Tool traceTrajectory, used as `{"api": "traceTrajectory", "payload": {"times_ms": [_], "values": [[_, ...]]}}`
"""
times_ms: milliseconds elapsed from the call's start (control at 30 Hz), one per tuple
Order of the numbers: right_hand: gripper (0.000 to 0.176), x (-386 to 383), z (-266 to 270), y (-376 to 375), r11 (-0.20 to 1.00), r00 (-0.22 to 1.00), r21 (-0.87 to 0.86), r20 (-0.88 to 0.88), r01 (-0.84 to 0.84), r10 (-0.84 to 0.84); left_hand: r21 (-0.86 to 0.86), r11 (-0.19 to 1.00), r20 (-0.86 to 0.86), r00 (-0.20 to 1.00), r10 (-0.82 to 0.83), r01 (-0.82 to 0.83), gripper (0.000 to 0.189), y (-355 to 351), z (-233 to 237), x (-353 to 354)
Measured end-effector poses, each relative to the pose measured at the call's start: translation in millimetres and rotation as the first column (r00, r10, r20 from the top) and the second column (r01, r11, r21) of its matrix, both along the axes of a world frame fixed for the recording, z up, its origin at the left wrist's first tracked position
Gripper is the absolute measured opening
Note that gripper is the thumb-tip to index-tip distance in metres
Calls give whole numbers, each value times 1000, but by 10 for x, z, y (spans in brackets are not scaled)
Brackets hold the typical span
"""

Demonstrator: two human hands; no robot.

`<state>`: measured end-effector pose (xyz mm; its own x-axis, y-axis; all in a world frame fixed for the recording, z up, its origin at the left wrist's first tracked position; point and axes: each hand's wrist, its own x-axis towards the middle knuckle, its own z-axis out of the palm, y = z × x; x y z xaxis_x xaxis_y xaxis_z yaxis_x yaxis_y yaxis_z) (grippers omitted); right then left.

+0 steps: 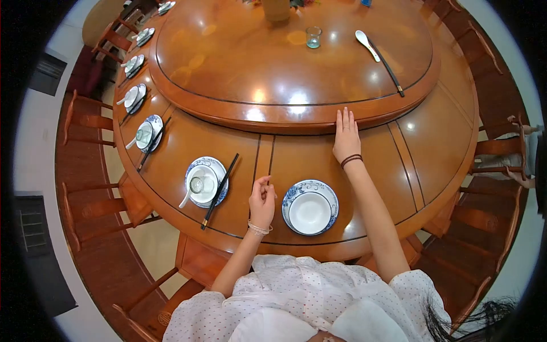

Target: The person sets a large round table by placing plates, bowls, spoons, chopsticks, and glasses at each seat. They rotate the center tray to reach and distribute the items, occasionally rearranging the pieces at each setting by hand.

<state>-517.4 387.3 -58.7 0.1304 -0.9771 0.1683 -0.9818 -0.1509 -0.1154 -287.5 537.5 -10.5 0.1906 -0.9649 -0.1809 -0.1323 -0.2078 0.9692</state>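
Observation:
My right hand [346, 137] is stretched forward, its straight fingertips resting on the near rim of the wooden turntable [239, 85]. My left hand [262, 202] hovers over the table with loosely curled fingers and nothing visible in them. Between my forearms stands a white bowl [309, 213] on a blue-patterned plate [311, 186]. To the left of my left hand is another setting: a patterned plate [221, 166], a bowl holding a small glass [196, 184], a white spoon [184, 198] and black chopsticks [220, 191]. A white spoon [367, 45] and black chopsticks [387, 68] lie on the turntable.
A clear glass [313, 37] and a pot [276, 9] stand on the turntable. Further settings, such as a patterned plate [155, 122], line the left table edge. Wooden chairs [91, 214] surround the round table. A person [507, 151] is at the far right.

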Motion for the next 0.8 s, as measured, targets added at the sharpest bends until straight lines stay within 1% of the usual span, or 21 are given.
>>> {"api": "traceTrajectory", "payload": {"times_ms": [100, 167, 200, 300, 333, 367, 400, 433, 467, 500, 567, 600, 633, 667, 733, 800], "values": [[76, 84, -8, 30, 1000, 999, -10, -24, 25, -25, 34, 998, -49, 997, 55, -53, 19, -55, -63, 34], [56, 192, 30, 31, 998, 993, 9, -105, 58, -57, -19, 996, -25, 996, 86, -86, 18, -96, -99, 63], [56, 253, 28, 36, 998, 993, 14, -109, 57, -55, -13, 996, -28, 996, 87, -87, 18, -95, -114, 84], [51, 432, 45, 31, 997, 973, 12, -220, 80, -75, -11, 995, -69, 993, 96, -97, 17, -104, -151, 139], [51, 498, 56, 26, 997, 972, 11, -223, 79, -74, -9, 995, -79, 992, 95, -96, 18, -98, -174, 158], [50, 574, 62, 24, 996, 957, 27, -281, 86, -75, -6, 996, -87, 992, 93, -94, 18, -94, -186, 175], [49, 652, 73, 21, 995, 938, 42, -338, 94, -75, -8, 996, -88, 992, 93, -94, 18, -102, -167, 182], [53, 729, 86, 20, 996, 935, 19, -347, 85, -73, 3, 995, -71, 993, 99, -99, 17, -122, -133, 185], [53, 805, 99, 18, 997, 935, 14, -348, 82, -72, 14, 994, -54, 993, 107, -106, 17, -153, -117, 192], [52, 888, 132, 15, 996, 919, 44, -390, 73, -50, 8, 994, -54, 992, 110, -110, 17, -217, -129, 217], [50, 1034, 214, -7, 996, 897, 82, -442, 30, 9, -124, 988, -15, 995, 96, -97, 18, -464, -148, 306], [50, 1109, 226, -22, 997, 898, 72, -441, 27, 8, -134, 986, -14, 995, 100, -101, 18, -641, -82, 347], [49, 1183, 229, -42, 995, 893, 98, -448, 7, 38, -226, 974, 150, 987, 54, -19, 21, -868, 37, 385], [47, 1252, 228, -65, 992, 887, 125, -456, -12, 68, -300, 951, 314, 949, 24, 76, 24, -1117, 107, 429], [48, 1353, 302, -110, 992, 899, 121, -427, -45, 93, -346, 929, 389, 921, 13, 134, 31, -1707, 93, 527], [48, 1411, 418, -109, 966, 960, 175, -171, -190, 219, -438, 862, 589, 806, 60, 256, 41, -2291, 284, 501]]}}
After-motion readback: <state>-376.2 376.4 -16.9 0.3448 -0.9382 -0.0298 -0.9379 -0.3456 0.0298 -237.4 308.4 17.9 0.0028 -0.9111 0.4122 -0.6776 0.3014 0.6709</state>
